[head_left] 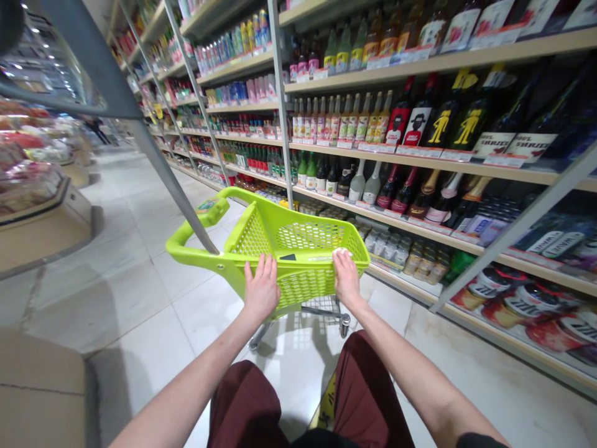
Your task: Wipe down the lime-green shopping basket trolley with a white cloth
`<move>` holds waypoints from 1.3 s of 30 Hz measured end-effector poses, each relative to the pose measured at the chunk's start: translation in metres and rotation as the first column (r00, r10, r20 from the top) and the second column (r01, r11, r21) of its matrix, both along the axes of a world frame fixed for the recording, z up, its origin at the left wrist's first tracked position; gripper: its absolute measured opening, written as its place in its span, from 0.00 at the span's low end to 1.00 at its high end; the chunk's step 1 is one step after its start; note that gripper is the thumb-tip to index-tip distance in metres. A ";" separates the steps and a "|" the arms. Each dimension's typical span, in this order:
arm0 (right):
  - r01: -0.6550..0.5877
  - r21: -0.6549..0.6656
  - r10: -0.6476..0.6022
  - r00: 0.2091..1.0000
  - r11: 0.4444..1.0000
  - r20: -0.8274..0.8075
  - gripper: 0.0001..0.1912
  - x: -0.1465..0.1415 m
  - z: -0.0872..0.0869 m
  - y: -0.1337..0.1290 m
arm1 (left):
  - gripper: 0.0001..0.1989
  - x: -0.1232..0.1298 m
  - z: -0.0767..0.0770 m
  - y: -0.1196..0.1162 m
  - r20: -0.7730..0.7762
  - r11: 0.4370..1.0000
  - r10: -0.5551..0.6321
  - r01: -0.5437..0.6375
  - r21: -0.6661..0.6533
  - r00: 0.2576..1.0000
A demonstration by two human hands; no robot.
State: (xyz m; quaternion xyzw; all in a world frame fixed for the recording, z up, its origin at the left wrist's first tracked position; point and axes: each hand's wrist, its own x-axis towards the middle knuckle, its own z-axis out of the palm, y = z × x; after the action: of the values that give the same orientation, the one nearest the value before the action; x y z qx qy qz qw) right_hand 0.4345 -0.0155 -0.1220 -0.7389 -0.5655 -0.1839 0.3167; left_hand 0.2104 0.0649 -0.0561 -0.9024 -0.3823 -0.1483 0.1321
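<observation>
A lime-green plastic shopping cart (317, 267) stands in front of me on a metal base with casters. My left hand (262, 287) lies on its near side rim, fingers stretched out and slightly apart. Farther right along the same rim is my right hand (346, 277), its fingers bent over the edge. A small crumpled white wipe (342, 251) shows at those fingertips, mostly covered by them. A small dark flat patch (288, 257) is visible inside the basket, too unclear to name. At the left end is the cart's handle (186, 242).
A grey pole (172, 180) rises from the cart's handle end to a grey frame at upper left. Shelves (438, 158) of bottles and cans line the right side. A beige display stand (46, 221) stands left. White tiled floor (144, 298) runs along the aisle.
</observation>
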 end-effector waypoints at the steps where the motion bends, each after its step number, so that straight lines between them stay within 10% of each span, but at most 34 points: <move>1: -0.089 0.021 0.089 0.996 0.996 0.021 0.31 -0.018 0.002 0.009 | 0.31 0.004 -0.001 -0.002 -0.018 1.000 -0.015 0.015 -0.012 1.000; 6: -0.296 -0.015 0.296 0.951 0.955 0.086 0.31 -0.063 0.012 0.029 | 0.30 0.015 -0.001 -0.007 -0.056 0.995 -0.094 0.092 -0.031 0.994; 15: -0.016 -0.085 0.024 0.995 0.996 0.096 0.33 0.027 -0.009 -0.003 | 0.29 -0.004 0.011 0.009 -0.009 0.999 0.004 -0.003 0.037 1.000; 23: 0.086 0.010 -0.086 0.996 0.996 0.019 0.31 0.049 -0.002 0.018 | 0.31 0.028 0.011 0.000 0.012 0.999 -0.034 0.035 -0.025 0.999; 29: -0.259 0.165 0.262 0.965 0.952 0.002 0.32 -0.012 0.017 0.042 | 0.26 0.021 0.014 -0.012 0.109 0.958 -0.288 0.288 0.011 0.952; 34: -0.470 0.276 0.483 0.875 0.838 0.021 0.35 -0.073 0.075 0.048 | 0.24 -0.036 0.041 -0.005 0.398 0.949 -0.263 0.162 0.269 0.879; 39: -0.571 0.547 0.467 0.819 0.612 0.333 0.29 -0.118 0.200 0.062 | 0.31 -0.071 0.078 0.017 0.524 0.960 0.002 -0.149 0.239 0.852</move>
State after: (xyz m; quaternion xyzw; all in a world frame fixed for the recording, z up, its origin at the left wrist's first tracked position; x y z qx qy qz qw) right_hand 0.3165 0.0470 0.0783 -0.3772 -0.6842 -0.3182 0.5371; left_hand 0.1399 0.0815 0.0222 -0.7863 -0.4154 -0.4314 0.1518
